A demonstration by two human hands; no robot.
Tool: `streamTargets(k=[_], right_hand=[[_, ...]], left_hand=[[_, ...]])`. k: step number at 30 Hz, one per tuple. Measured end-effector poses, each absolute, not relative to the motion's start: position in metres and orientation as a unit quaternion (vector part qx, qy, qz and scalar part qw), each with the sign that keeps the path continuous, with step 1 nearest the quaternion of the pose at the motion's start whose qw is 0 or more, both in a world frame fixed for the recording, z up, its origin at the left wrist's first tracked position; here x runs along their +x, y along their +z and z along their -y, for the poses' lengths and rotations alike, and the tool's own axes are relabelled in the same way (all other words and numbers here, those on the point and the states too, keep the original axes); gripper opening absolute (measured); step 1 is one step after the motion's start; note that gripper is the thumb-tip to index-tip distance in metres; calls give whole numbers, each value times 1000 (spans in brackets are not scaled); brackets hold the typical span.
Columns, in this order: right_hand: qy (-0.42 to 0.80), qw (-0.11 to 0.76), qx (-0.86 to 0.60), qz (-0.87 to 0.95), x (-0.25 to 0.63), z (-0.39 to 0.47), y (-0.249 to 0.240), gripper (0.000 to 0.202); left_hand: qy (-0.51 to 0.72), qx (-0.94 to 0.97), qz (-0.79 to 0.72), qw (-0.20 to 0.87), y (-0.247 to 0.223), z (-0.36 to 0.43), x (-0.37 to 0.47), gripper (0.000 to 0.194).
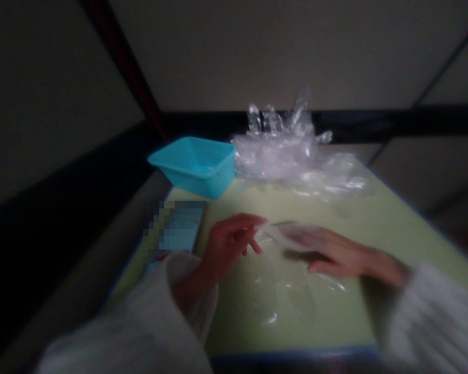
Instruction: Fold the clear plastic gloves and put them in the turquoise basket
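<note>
My left hand pinches the end of a thin, whitish see-through plastic film piece between thumb and fingertips. The film stretches across to my right hand, whose straight fingers show blurred through it. My right thumb is apart from the other fingers, below the film. Whether the right fingers are inside the film or behind it, I cannot tell. Under both hands, a clear plastic piece with rounded outlines lies flat on the table.
A turquoise basin stands at the back left of the yellow-green table. Beside it is a heap of crumpled clear plastic with finger-like shapes sticking up. A flat, partly pixelated phone-like object lies at left. Blue edging borders the table.
</note>
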State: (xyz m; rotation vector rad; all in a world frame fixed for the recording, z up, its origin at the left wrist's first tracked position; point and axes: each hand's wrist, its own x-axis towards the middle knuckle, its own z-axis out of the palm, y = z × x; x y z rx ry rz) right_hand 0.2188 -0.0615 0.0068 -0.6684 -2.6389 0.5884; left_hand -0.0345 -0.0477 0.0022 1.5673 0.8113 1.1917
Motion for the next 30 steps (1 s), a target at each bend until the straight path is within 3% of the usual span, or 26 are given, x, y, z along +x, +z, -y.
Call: streamTargets(k=[3,6,11,17,22,26,30], right_hand=[[199,198,-283,917,230,60,16,32],[170,289,-354,873,237,59,17,20],[149,418,-421,791,234,59,11,26],[116,430,-391,805,225,58,23,14],[289,420,-425,748,221,58,20,12],[430,366,-438,700,216,54,8,39],[421,401,-438,686,212,43,-4,35]], left_hand=[[491,643,-322,492,2,49,-35,14],[484,650,-312,496,1,51,-34,15],[474,665,-299,493,-6,51,-34,17],[472,672,-291,491,-6,50,-36,15],[488,662,-294,487,-2,50,-34,15],[484,658,-310,487,0,50,-32,15],[490,652,-324,479,0,48,-30,15]])
